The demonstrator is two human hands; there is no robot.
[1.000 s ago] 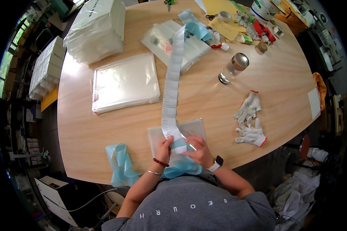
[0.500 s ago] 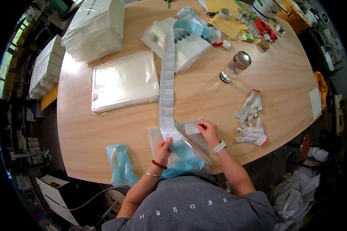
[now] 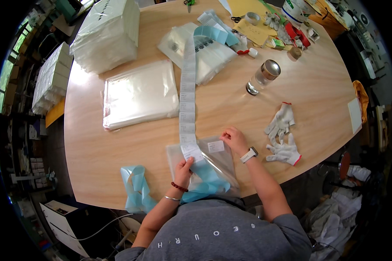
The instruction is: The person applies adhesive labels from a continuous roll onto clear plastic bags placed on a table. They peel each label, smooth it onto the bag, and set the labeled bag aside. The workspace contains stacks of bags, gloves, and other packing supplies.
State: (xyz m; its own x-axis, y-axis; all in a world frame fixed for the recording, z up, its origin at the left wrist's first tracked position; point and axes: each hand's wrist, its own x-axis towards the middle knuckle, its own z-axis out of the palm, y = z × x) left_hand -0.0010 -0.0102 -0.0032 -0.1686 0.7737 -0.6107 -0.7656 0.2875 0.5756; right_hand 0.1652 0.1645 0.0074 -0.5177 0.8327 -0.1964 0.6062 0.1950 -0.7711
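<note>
My left hand is closed on the lower end of a long strip of white labels, thumb on top. Its pale blue backing curls over a clear plastic bag lying before me. A single white label sits flat near the bag's upper right corner. Just beyond that label, my right hand is closed at the bag's top edge, fingertips bunched together. What they grip, if anything, is hidden. Up the table the strip runs over a pile of printed clear bags.
Left of the strip lies a stack of clear bags, with a taller bagged stack behind. Loose blue backing hangs at the near edge. Rightward are white gloves, a glass bottle, a tape roll and scissors.
My right hand has lifted slightly away from the single label, up toward the bag's top edge, leaving the label's whole face in sight. The left hand stays on the strip.
</note>
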